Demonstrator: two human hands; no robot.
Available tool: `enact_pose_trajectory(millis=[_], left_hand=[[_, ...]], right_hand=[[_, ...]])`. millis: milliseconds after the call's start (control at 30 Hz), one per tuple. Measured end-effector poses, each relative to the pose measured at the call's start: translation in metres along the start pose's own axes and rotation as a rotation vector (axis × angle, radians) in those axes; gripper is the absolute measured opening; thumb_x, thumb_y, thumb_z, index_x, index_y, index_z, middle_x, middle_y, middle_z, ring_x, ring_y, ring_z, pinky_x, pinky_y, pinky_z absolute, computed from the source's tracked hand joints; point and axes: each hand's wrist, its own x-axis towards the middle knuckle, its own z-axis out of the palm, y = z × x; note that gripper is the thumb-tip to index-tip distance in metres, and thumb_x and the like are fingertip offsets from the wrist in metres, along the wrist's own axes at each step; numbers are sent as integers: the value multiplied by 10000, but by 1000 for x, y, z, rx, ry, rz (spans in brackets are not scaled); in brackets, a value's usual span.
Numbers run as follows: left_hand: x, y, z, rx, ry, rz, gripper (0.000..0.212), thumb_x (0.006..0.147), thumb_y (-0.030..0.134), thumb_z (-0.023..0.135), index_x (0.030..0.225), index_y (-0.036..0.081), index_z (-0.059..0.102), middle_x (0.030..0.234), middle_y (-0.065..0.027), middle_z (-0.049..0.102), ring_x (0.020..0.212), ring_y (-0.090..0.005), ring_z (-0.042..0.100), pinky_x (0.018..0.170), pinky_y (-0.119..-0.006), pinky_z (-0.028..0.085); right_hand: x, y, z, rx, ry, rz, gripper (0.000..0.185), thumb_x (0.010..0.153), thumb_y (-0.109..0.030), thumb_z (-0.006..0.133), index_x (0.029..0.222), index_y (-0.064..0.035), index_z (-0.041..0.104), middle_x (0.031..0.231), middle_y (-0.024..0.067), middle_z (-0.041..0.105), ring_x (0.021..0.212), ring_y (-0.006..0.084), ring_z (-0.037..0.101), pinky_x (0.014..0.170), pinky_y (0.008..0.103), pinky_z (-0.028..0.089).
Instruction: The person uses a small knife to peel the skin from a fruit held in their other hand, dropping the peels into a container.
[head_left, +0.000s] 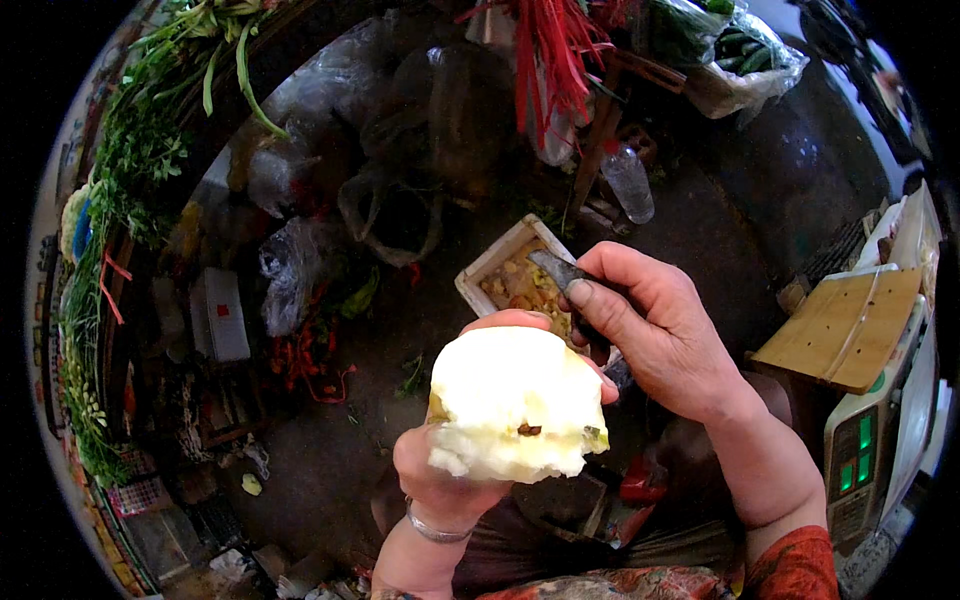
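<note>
My left hand (457, 457) grips a large, pale, peeled piece of produce (517, 397) from below and behind. Glare washes out its surface, so I cannot tell its exact kind; a small brown spot and bits of green show on its lower part. Just above and to the right, my right hand (652, 330) pinches a short dark knife (555, 270) between thumb and fingers. Its blade points up and left, apart from the pale piece. Behind both hands on the floor sits a whitish box (480, 276) holding yellowish and brown scraps.
Leafy green vegetables (127, 187) line a shelf on the left. Red strips (551, 67) hang at the top, near a plastic bottle (628, 184) and bagged cucumbers (742, 56). A digital scale (851, 465) and a wooden board (840, 326) stand right. Plastic bags (292, 270) lie left.
</note>
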Motion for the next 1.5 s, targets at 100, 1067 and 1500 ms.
enact_pose_trajectory(millis=[100,1067,1500], left_hand=[[2,3,2,33,7,-16,1078,642,724,698,1415,57,353,1061,-430,565,809,-430,684,610,-384,613],[-36,-34,42,-161,-364,561,329,963,234,645,1146,17,479,1015,-359,604,869,-353,637,749,-371,560],[-21,-15,23,-165,-234,387,775,776,519,727,1292,61,373,1129,-368,547,962,-373,621,817,-426,558]], right_hand=[[1,0,-1,-59,17,-23,149,1006,-145,560,1009,0,593,796,-36,555,723,27,504,642,211,453],[0,0,4,-18,5,18,150,1014,-119,539,983,18,593,766,-19,546,699,40,484,622,222,437],[1,4,3,-6,-3,-14,155,1020,-138,543,994,7,593,788,-23,553,703,36,497,618,216,451]])
